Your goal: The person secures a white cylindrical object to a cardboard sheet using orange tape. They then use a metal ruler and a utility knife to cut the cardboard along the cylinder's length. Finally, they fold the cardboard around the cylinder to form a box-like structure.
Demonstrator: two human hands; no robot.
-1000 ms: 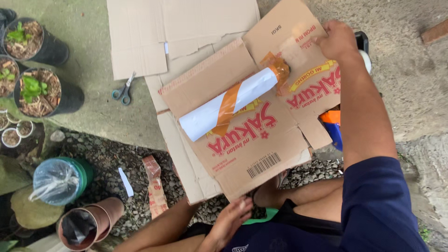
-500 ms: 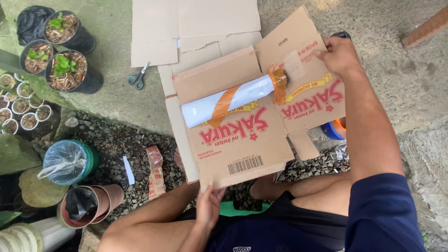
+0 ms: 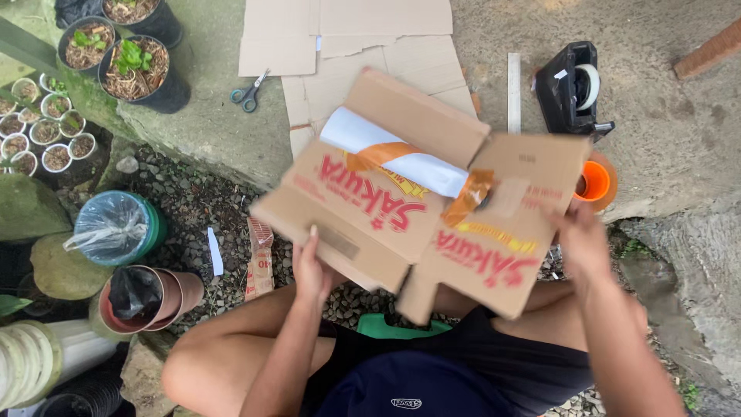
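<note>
The flattened cardboard box (image 3: 401, 208), brown with red lettering, is held up above the person's lap, tilted, in the middle of the head view. A white paper roll (image 3: 401, 158) is fastened across its upper face by strips of orange-brown tape (image 3: 471, 197). More flat cardboard sheets (image 3: 347, 31) are spread on the concrete beyond it. Black pots with seedlings (image 3: 135, 69) are stood at the upper left, and a green bucket covered in clear plastic (image 3: 116, 228) is seen on the gravel below them. The left hand (image 3: 309, 266) is clamped on the box's lower left edge, and the right hand (image 3: 583, 239) is closed on its right flap. A black tape dispenser (image 3: 575, 85) is set on the concrete at the upper right, and blue-handled scissors (image 3: 248, 91) are laid beside the sheets.
</note>
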